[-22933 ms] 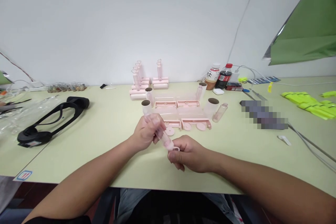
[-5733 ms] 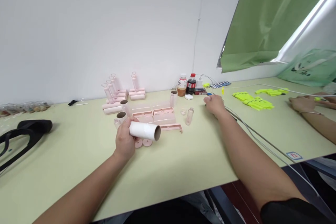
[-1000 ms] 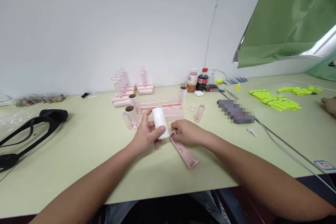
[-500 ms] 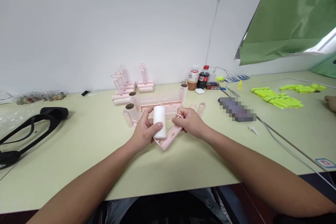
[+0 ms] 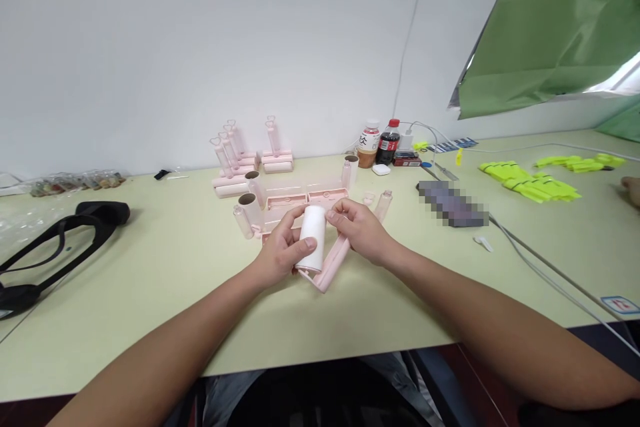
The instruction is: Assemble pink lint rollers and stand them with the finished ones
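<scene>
My left hand (image 5: pixel 284 248) is closed around a white lint roller refill (image 5: pixel 313 230), held nearly upright with the thumb across its front. My right hand (image 5: pixel 357 230) grips the upper end of a pink plastic lint roller case (image 5: pixel 333 263), which slants down to the left. The case's lower end lies right under the roll's bottom edge; whether the roll is seated on it I cannot tell. Behind my hands lie open pink case halves (image 5: pixel 287 201). Paper-cored rolls (image 5: pixel 249 203) stand to the left, beside a small clear pink handle tube (image 5: pixel 242 221).
Several assembled pink lint rollers (image 5: pixel 231 185) stand by the wall. Two drink bottles (image 5: pixel 387 142) are at the back. To the right are a blurred phone (image 5: pixel 453 205), white cables and neon-yellow bundles (image 5: pixel 530 180). A black strapped frame (image 5: pixel 60 253) lies at left.
The white roll has shifted slightly right, closer to my right hand. The pink case has turned, so its inner face shows less. Both hands keep their hold.
</scene>
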{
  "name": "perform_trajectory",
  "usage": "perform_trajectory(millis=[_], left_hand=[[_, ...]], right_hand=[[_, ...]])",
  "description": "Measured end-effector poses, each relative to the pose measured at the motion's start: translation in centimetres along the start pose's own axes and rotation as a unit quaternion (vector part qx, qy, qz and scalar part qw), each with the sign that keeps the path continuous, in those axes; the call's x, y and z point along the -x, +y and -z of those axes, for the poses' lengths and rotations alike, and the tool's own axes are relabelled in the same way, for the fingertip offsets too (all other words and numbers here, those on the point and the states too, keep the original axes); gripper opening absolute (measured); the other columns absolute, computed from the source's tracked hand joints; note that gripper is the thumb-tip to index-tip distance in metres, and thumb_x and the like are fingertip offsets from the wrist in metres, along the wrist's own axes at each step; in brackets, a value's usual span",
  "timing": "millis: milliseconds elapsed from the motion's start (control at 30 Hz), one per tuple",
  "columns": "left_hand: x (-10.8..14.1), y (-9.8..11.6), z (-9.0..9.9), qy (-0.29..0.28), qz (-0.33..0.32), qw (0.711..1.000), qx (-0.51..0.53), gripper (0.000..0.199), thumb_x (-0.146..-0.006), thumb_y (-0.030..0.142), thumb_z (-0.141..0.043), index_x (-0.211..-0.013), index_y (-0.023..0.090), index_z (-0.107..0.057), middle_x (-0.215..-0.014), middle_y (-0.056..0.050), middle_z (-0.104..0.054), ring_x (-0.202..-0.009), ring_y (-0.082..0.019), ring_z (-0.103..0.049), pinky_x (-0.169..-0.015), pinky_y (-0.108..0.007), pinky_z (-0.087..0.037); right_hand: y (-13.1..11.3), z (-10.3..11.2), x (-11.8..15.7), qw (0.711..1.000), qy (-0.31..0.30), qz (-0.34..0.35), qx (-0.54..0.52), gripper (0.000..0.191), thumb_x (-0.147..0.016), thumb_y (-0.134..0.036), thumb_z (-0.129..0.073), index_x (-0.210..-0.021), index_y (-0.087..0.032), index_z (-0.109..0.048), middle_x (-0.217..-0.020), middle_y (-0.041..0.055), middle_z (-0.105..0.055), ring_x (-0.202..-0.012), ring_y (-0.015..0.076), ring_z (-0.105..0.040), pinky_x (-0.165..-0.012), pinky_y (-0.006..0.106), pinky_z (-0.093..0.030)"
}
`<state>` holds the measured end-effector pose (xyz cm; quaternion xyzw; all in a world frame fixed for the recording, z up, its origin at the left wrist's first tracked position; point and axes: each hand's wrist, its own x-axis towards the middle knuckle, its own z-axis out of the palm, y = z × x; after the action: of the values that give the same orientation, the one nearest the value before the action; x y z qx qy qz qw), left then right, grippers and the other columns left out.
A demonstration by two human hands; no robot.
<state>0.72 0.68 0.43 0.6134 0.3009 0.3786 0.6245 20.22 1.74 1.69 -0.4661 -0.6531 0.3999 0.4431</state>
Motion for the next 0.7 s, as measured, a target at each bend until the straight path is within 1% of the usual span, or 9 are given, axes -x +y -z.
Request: perform_trajectory(millis=[100,233,433,700], left_hand=[[0.17,0.28,-0.22,-0.024,0.004,1.000,0.018,0.077,-0.078,0.048,-0.068,-0.141,0.025,-0.029,-0.073,0.002,-0.056,-0.049,-0.010,-0.052,-0.042,-0.020,-0.038],[0.35,0.50,-0.42,-0.041,-0.006,0.999,0.030,0.075,-0.079,0.048,-0.067,-0.141,0.024,-0.032,-0.074,0.002,-0.055,-0.048,-0.009,-0.050,-0.044,-0.019,-0.037],[0.31,0.46,-0.23,-0.034,0.002,0.999,0.025,0.081,-0.078,0.047,-0.070,-0.144,0.026,-0.027,-0.080,0.000,-0.057,-0.052,-0.010,-0.051,-0.046,-0.020,-0.038],[0.20,0.51,-0.07,-0.042,0.003,0.999,0.019,0.083,-0.077,0.045,-0.071,-0.145,0.027,-0.026,-0.083,-0.001,-0.058,-0.060,-0.011,-0.054,-0.051,-0.020,-0.041]], right_hand=[[0.07,-0.09,0.08,1.000,0.000,0.004,0.001,0.040,-0.086,-0.058,-0.050,-0.074,-0.020,-0.047,-0.062,-0.0054,-0.040,-0.056,0.0110,-0.036,-0.052,0.024,-0.030],[0.14,-0.03,0.12,1.000,0.015,0.016,-0.001,0.042,-0.089,-0.058,-0.045,-0.071,-0.020,-0.045,-0.063,-0.0046,-0.041,-0.056,0.0114,-0.038,-0.052,0.025,-0.032],[-0.06,-0.13,0.26,0.999,0.021,0.006,-0.031,0.042,-0.089,-0.059,-0.046,-0.071,-0.022,-0.043,-0.058,-0.0060,-0.040,-0.049,0.0105,-0.036,-0.047,0.024,-0.031],[-0.11,-0.12,0.29,0.999,0.034,0.005,-0.037,0.041,-0.089,-0.059,-0.047,-0.072,-0.022,-0.045,-0.058,-0.0056,-0.041,-0.048,0.0103,-0.036,-0.045,0.024,-0.030]])
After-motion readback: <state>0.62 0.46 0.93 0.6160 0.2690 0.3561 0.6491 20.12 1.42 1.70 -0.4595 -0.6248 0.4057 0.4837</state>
